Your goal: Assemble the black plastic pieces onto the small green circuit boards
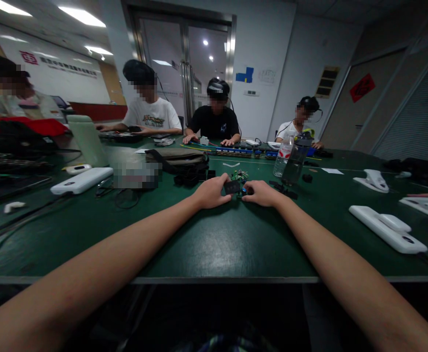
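My left hand [213, 192] is closed, its thumb and fingers pinching a small black rectangular block [232, 187]. Close by on the right, my right hand [261, 193] has its fingertips curled together around a small dark part with a bit of blue [245, 191]; its kind is too small to make out. Just behind both hands lies a heap of small green circuit boards [239, 175], partly hidden by the fingers. Several black box-shaped pieces [192, 176] are left of my left hand. Flat black pieces [283, 189] lie to the right of my right hand.
A grey bag [179, 159] lies behind the black boxes. A clear water bottle [282, 159] and a dark drinking bottle [296, 161] stand back right. White power banks [82, 180] with cables lie at left, another [384, 229] at right. Several people sit across the green table [217, 249].
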Available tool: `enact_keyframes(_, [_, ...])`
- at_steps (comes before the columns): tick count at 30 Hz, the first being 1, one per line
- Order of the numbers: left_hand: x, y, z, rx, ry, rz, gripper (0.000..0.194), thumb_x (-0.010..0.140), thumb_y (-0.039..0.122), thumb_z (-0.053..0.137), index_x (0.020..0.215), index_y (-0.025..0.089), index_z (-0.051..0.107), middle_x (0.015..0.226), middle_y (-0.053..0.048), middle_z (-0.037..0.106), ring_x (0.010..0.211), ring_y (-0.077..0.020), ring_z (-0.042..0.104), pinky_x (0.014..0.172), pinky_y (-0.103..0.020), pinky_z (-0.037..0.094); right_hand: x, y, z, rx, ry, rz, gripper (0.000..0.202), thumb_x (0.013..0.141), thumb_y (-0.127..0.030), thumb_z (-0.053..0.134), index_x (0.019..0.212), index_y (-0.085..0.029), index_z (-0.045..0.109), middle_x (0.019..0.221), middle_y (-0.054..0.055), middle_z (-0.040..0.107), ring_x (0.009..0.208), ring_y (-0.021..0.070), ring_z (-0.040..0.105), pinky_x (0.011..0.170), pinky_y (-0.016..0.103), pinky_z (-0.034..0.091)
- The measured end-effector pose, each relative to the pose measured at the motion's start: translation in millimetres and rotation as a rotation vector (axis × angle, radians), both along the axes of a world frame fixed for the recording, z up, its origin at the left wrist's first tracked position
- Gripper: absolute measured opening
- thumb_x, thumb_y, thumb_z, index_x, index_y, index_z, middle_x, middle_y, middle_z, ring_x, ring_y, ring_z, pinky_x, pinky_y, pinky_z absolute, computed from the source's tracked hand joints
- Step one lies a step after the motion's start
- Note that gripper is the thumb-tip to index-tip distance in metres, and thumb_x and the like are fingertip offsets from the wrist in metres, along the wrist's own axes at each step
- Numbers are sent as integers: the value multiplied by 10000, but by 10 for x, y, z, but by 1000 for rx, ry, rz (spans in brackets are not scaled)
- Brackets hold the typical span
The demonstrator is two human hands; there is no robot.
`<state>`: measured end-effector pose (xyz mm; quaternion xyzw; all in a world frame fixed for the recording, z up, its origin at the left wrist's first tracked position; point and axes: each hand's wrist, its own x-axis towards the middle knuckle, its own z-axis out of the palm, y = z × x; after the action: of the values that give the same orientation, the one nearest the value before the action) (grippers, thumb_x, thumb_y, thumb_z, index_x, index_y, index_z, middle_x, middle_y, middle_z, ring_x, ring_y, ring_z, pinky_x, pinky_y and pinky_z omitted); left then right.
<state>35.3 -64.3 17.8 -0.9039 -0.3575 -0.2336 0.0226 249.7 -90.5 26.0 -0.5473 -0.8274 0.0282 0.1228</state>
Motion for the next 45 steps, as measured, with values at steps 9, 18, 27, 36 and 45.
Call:
enact_keyframes(9, [1, 8, -7, 13, -1, -35, 330, 796, 359, 581, 1074, 188, 534, 987, -86, 678, 889, -256, 666, 789, -353, 515, 7, 22, -21, 9, 6, 9, 224, 794, -314, 710, 945, -157, 656, 928, 66, 687, 811, 172, 598, 681, 234, 382])
enact_keyframes(18, [-7, 23, -32, 24, -19, -58, 350, 784, 348, 585, 1090, 186, 538, 1060, -97, 662, 959, -266, 643, 844, -379, 509, 5, 22, -15, 9, -1, 10, 213, 795, -317, 707, 922, -157, 649, 905, 62, 680, 785, 164, 586, 663, 231, 367])
enact_keyframes(27, [-26, 73, 14, 10, -200, -23, 233, 749, 352, 598, 884, 193, 494, 894, -74, 617, 807, -233, 597, 724, -361, 495, -2, 6, 0, 3, -19, -7, 215, 795, -336, 705, 883, -156, 627, 872, 48, 664, 760, 153, 563, 645, 228, 343])
enact_keyframes(36, [-20, 70, -23, -87, -215, -77, 268, 675, 244, 628, 869, 216, 446, 948, -72, 671, 865, -242, 656, 774, -355, 513, 2, 7, -2, 5, -11, 2, 209, 790, -330, 704, 876, -160, 618, 871, 45, 655, 760, 151, 551, 652, 229, 345])
enact_keyframes(45, [-18, 32, 5, -3, -66, -28, 278, 752, 326, 613, 972, 197, 502, 951, -78, 636, 862, -246, 630, 761, -363, 509, 6, 11, -9, 3, -5, 3, 201, 788, -322, 700, 876, -164, 614, 850, 32, 644, 746, 145, 544, 645, 226, 342])
